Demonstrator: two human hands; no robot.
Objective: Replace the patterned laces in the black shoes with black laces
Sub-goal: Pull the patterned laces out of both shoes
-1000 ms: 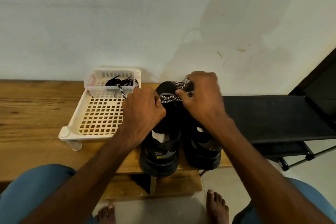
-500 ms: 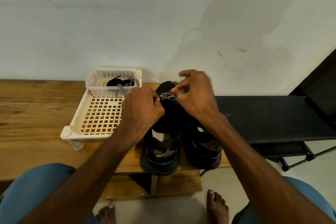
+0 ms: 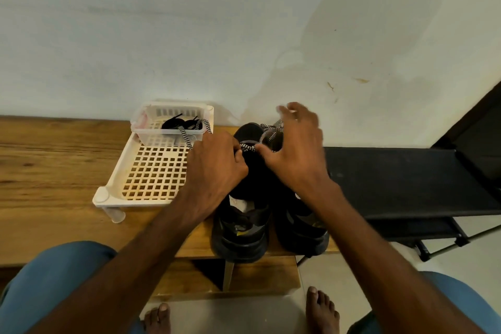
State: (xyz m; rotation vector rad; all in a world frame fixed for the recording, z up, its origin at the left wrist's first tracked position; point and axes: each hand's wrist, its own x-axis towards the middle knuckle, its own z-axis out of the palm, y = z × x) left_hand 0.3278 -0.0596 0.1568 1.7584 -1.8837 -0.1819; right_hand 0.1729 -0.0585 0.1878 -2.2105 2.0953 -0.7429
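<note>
Seated at the brown wooden table [image 3: 54, 171], we work a black-and-white patterned lace [image 3: 248, 147] out of one of the two black chunky-soled shoes [image 3: 241, 233]. The pair stands side by side at the table's right end, heels at the near edge and toes toward the wall, which turns the eyelets up to us. Our left hand [image 3: 214, 168] has its fingers curled and pinches the lace at the shoe's throat, we judge to anchor it. Our right hand [image 3: 295, 154] meets the same strand with the thumb and what seems a fingertip. Its other fingers are fanned wide and blurred, so the exact grip is hard to read. Just beside the shoes, along the table's far edge, sits a cream perforated plastic tray [image 3: 151, 171], and at its far end a small translucent plastic basket [image 3: 168, 141] keeps the coiled black laces [image 3: 176, 124] within reach. A second patterned lace [image 3: 187, 137] hangs over the basket's rim, which suggests one shoe is already stripped. No black lace is threaded yet, so we judge the task to be in its early half. A black flat-topped rack [image 3: 406, 179] adjoins the table's right end.
</note>
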